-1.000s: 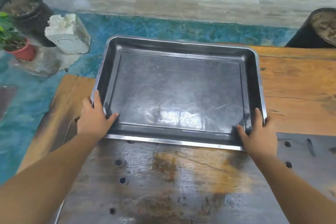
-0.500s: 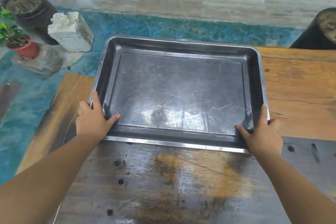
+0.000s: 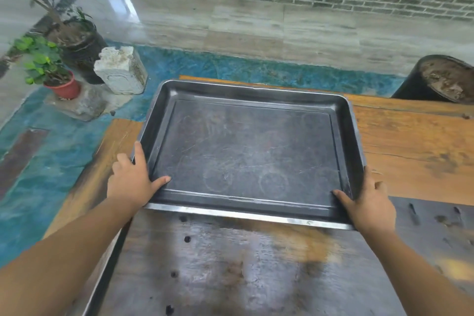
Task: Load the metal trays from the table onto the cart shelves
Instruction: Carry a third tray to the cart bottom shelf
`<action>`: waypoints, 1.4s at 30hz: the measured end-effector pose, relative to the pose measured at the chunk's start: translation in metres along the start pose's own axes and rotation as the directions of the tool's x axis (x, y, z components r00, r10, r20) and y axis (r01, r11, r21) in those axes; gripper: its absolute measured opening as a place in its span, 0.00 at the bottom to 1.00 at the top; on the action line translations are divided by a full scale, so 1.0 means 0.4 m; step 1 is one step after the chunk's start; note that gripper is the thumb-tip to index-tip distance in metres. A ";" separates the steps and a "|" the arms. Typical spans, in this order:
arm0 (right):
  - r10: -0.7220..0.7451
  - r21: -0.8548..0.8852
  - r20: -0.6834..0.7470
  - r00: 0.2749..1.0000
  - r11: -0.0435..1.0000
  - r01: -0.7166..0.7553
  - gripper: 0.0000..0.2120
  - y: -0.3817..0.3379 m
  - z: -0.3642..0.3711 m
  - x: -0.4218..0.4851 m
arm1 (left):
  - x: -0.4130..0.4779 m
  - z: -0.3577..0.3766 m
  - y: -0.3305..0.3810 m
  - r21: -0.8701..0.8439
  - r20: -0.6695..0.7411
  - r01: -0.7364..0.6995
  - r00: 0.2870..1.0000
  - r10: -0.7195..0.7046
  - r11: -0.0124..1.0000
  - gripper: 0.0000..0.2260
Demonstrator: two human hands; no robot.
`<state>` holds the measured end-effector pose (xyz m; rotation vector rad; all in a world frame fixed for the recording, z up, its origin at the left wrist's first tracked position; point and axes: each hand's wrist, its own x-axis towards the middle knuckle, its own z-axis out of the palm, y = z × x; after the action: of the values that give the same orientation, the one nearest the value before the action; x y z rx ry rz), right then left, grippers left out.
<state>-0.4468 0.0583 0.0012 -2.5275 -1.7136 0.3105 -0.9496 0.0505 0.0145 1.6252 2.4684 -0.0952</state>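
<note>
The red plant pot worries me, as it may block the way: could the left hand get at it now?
Probably not: the left hand grips the metal tray at its near corner, and the red plant pot stands low at floor level, beyond the table's left edge.

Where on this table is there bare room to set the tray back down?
Widest bare patch: the orange wood table right of the metal tray, running back toward the dark drum. The dark holed sheet just nearer than the tray is bare too. Left is tight: only a narrow wood strip between the left hand and the table edge.
</note>
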 end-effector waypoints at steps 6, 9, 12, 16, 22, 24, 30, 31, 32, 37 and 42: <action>-0.035 -0.018 -0.048 0.998 0.999 0.035 0.48 -0.079 -0.167 -0.092 | -0.079 -0.172 -0.077 0.009 -0.042 0.011 0.999 -0.011 1.000 0.54; -0.078 -0.037 -0.048 0.996 0.996 0.076 0.51 -0.121 -0.239 -0.140 | -0.120 -0.250 -0.122 -0.034 -0.077 0.023 0.997 -0.026 0.999 0.54; -0.109 -0.020 -0.042 0.993 0.994 0.108 0.52 -0.153 -0.303 -0.179 | -0.171 -0.307 -0.170 -0.063 -0.090 0.040 0.995 -0.046 0.997 0.53; -0.158 -0.031 -0.058 0.986 0.987 0.156 0.53 -0.193 -0.346 -0.216 | -0.245 -0.343 -0.244 -0.082 -0.122 0.084 0.988 -0.094 0.993 0.53; -0.327 -0.008 -0.052 0.944 0.945 0.327 0.53 -0.287 -0.348 -0.253 | -0.406 -0.351 -0.376 -0.091 -0.119 0.247 0.959 -0.257 0.965 0.54; -0.387 -0.019 -0.031 0.921 0.922 0.387 0.53 -0.322 -0.340 -0.274 | -0.488 -0.346 -0.423 -0.081 -0.113 0.321 0.938 -0.328 0.944 0.54; -0.595 -0.045 0.022 0.804 0.802 0.595 0.47 -0.414 -0.311 -0.363 | -0.794 -0.298 -0.535 -0.111 -0.063 0.552 0.826 -0.560 0.826 0.53; -0.626 -0.040 0.037 0.779 0.778 0.627 0.46 -0.430 -0.302 -0.388 | -0.851 -0.289 -0.552 -0.122 -0.058 0.587 0.801 -0.596 0.800 0.53; -0.661 -0.034 0.053 0.749 0.748 0.663 0.46 -0.448 -0.293 -0.414 | -0.908 -0.280 -0.569 -0.130 -0.059 0.620 0.775 -0.630 0.774 0.52; -0.805 -0.007 0.112 0.582 0.585 0.811 0.47 -0.560 -0.245 -0.568 | -1.200 -0.245 -0.651 -0.127 -0.043 0.791 0.599 -0.800 0.599 0.52; -0.926 0.029 0.137 0.351 0.358 0.933 0.47 -0.701 -0.200 -0.798 | -1.510 -0.192 -0.721 -0.161 -0.036 0.910 0.382 -0.923 0.383 0.53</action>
<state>-0.7999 -0.1278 0.1678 -1.0941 -2.8668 0.3116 -0.9910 -0.5987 0.1900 -0.0270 3.0610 0.0090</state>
